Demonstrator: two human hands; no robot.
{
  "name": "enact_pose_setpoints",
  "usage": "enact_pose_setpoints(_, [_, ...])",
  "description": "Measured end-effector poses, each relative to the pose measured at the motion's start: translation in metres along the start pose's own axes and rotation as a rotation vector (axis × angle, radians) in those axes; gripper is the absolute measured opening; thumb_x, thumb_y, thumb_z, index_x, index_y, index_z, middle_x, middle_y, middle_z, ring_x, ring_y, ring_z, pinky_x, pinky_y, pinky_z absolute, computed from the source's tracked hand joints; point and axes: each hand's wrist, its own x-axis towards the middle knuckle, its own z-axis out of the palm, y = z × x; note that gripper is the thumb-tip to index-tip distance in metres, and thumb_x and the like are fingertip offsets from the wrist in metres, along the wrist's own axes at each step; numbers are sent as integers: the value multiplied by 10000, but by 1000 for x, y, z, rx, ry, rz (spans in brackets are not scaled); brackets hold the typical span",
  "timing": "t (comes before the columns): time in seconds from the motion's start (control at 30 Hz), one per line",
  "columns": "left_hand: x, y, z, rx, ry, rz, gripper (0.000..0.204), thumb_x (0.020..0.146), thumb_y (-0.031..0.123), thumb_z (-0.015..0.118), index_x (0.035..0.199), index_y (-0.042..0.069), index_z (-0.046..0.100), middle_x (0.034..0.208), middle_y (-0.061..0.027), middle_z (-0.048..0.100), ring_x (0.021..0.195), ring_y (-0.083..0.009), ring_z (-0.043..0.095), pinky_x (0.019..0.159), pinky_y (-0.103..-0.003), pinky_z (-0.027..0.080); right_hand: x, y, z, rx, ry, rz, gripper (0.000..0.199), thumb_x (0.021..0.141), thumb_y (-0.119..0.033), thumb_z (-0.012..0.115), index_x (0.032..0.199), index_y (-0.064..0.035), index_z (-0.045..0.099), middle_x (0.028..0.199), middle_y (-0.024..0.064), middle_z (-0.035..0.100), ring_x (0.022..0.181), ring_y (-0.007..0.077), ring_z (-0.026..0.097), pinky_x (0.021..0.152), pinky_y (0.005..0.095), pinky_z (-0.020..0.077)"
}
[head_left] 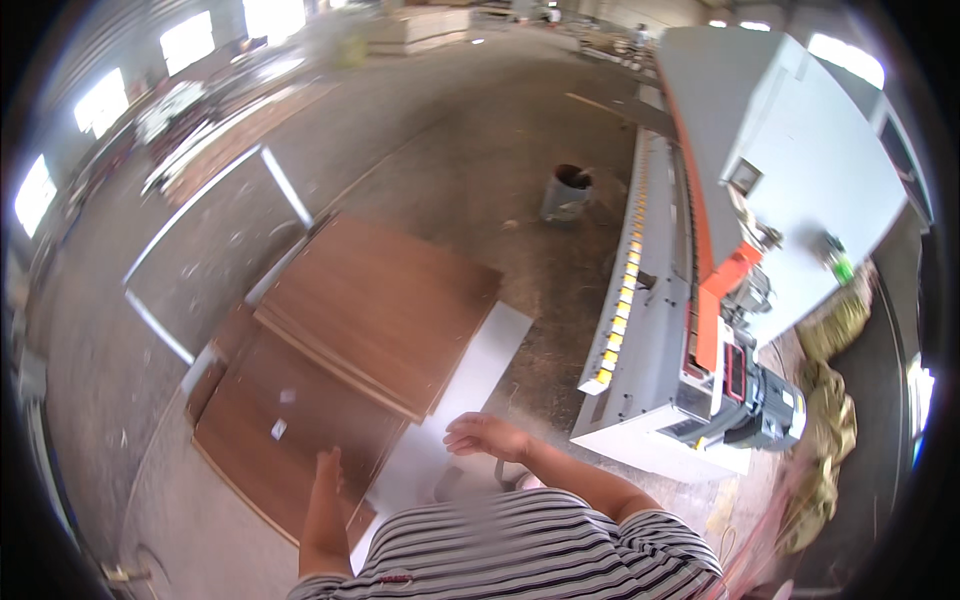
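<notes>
Brown wood-grain boards lie in two stacks before me. Above the near board (pixel 290 420) is my left hand (pixel 328 470), seen edge-on with its fingers stretched forward and nothing in them. My right hand (pixel 487 436) hovers by the near right corner of the far board (pixel 390 305), fingers loosely bent and apart, holding nothing. Beneath the boards a white surface (pixel 480 360) shows along their right side. A small white label (pixel 278 429) sits on the near board. I cannot tell whether either hand touches anything.
To the right runs a long grey machine (pixel 660 290) with a yellow-and-white row along its edge, an orange guard (pixel 715 300) and a motor (pixel 775 410). A metal bucket (pixel 567 194) stands ahead. White lines (pixel 190 215) mark the floor at left. Sacks (pixel 825 420) lie behind the machine.
</notes>
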Motion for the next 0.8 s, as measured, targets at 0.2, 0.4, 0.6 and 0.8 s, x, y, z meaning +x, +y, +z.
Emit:
enact_pose_setpoints(0.2, [-77,2,96,95,-488,171,155,774,227,558,673,167,458,661,10,476,638,-135,529,497,-250,400,-101,-81,-3,69,118,-474,280,907,-215,504,1079,5,506,1039,159,591,947,239,594,853,352,476])
enact_pose_setpoints(0.4, [-46,-20,147,69,-1143,-46,72,788,150,528,731,111,507,652,-9,520,562,-111,541,507,-243,431,-227,-150,56,-79,-181,-1066,251,904,-170,496,1077,10,472,1045,166,579,944,233,598,825,342,492])
enact_pose_setpoints(0.6, [-96,3,154,1035,-781,792,89,804,159,521,780,75,532,696,-29,553,590,-124,564,528,-254,448,-317,-150,93,-94,-381,-1721,282,790,-171,642,945,33,525,900,154,599,782,255,606,737,370,498])
enact_pose_setpoints(0.8, [-67,25,160,933,-729,629,166,827,175,521,876,20,554,765,-70,595,638,-145,593,568,-273,472,-396,-117,99,-408,-96,-1958,271,783,-169,639,932,29,528,885,150,591,767,255,594,719,365,488])
